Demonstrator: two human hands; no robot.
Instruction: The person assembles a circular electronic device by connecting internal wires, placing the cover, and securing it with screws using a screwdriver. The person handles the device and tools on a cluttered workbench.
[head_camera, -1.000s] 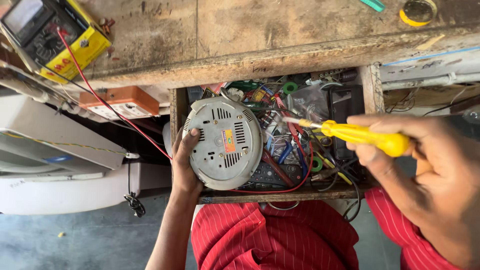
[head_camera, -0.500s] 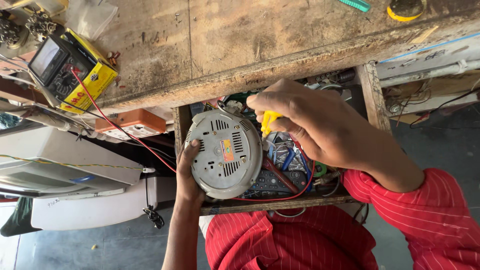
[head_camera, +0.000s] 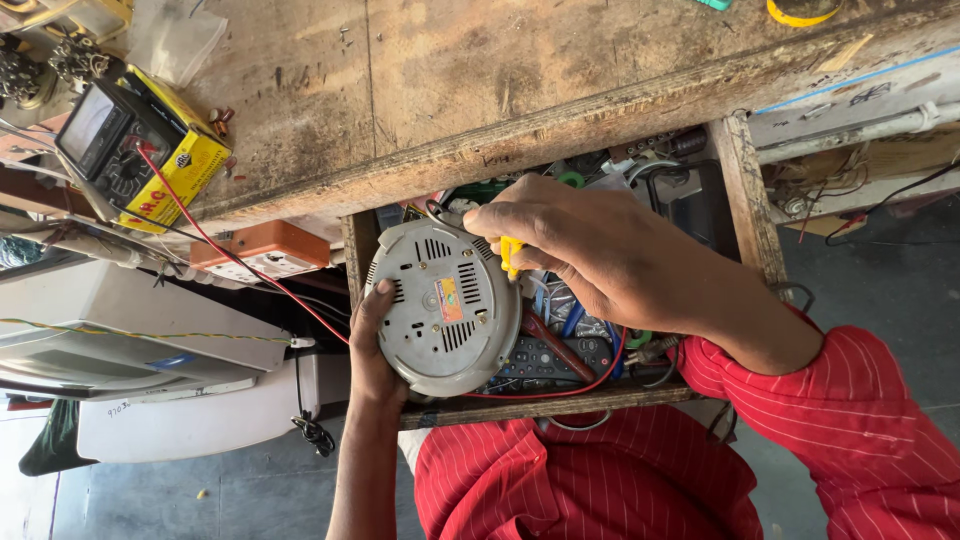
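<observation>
My left hand (head_camera: 374, 345) grips the left rim of a round grey appliance base (head_camera: 440, 310) with vent slots and a small sticker, held upright over an open wooden drawer (head_camera: 560, 405). My right hand (head_camera: 590, 255) is closed on a yellow-handled screwdriver (head_camera: 511, 254), only a bit of the handle showing, at the base's upper right edge. The screwdriver's tip is hidden behind my fingers.
The drawer holds tangled wires, tools and a remote control (head_camera: 555, 357). A worn wooden workbench (head_camera: 450, 90) lies above, with a yellow multimeter (head_camera: 140, 145) and its red lead (head_camera: 250, 270) trailing down. An orange box (head_camera: 262, 255) and white appliance casings (head_camera: 130, 340) sit at left.
My right hand has swung from the right side, screwdriver pointing left, over to the base's upper right edge and closed around the handle. The left hand keeps its grip on the base.
</observation>
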